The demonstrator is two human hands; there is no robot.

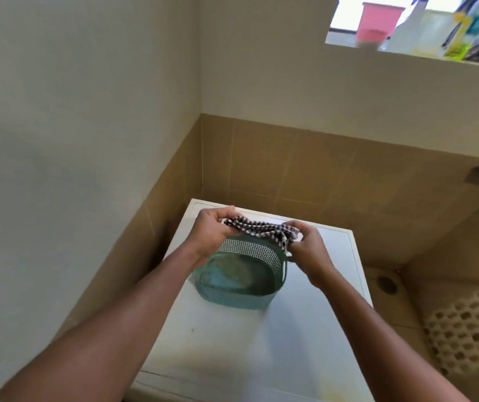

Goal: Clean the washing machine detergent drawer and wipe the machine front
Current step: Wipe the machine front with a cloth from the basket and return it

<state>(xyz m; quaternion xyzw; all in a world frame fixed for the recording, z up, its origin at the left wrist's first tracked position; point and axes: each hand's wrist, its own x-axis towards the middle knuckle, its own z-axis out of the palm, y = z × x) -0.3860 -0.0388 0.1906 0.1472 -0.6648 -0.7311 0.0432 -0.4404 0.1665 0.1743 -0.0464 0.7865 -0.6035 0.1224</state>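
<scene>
A basket (pixel 241 282) sits on the washing machine (pixel 261 343), with a cloth (pixel 258 229) above its far rim.

I see a dark and white checked cloth (pixel 261 229) bunched up and stretched over a green basket (pixel 242 278) that sits on the white washing machine top (pixel 261 343).

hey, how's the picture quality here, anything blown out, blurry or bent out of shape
Head view: the window is overexposed and the items on its sill smear with motion blur; the checked cloth between left hand and right hand reads sharper; wide-angle distortion stretches the forearms and tilts the walls.
</scene>
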